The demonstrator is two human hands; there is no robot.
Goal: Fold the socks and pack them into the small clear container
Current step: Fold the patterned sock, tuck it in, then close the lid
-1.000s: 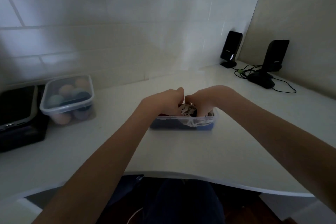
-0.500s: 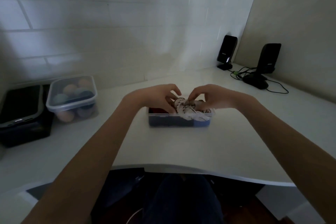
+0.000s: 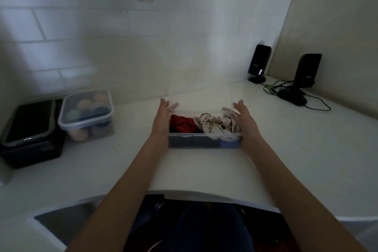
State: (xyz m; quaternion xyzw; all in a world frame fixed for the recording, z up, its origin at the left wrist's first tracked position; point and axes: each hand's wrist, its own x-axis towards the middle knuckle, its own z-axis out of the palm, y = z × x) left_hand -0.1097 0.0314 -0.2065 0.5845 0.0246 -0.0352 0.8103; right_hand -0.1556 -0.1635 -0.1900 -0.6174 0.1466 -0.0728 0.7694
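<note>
On the white desk, straight ahead of the person, sits the small clear container, and everything else can be placed from it. Inside it, a red sock bundle fills the left part and a cream sock with dark stripes fills the middle and right, both rising to about the rim; something dark blue shows through the near wall beneath them. The left hand lies along the container's left end and the right hand along its right end, so the container sits squarely between the two palms. Both hands are spread, fingers extended and pointing away from the person, and their fingertips reach a clear lid that stands tilted up above the container's far edge; the lid is so transparent that it is hard to tell how firmly the fingers pinch it, though each hand appears to hold one of its side edges. The palms look to be touching or just beside the container's end walls. Well to the left of the container stands a larger lidded tub holding rolled sock balls, next to a black box. Far to the container's right, against the wall, are two black speakers with a tangle of cables.
</note>
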